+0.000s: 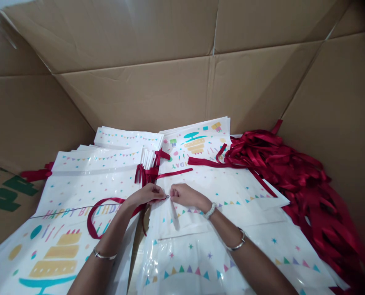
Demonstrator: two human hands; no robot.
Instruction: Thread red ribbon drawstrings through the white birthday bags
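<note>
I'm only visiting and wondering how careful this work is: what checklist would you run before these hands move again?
1. Left hand closed on the looped red ribbon: seemingly ok; the ribbon runs to it.
2. Right hand pinching the white printed bag: seemingly ok; a fold rises towards its fingers.
3. Material at the fingertips lying straight: cannot tell; fingers hide it.
4. Ribbon pile kept off the bags: not ok; strands lie across some.
5. Right-hand bags squared up: not ok; edges are fanned out.

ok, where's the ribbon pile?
Head view, right side: the red ribbon pile lies just right of the right-hand bag stack, near the right cardboard wall.
</note>
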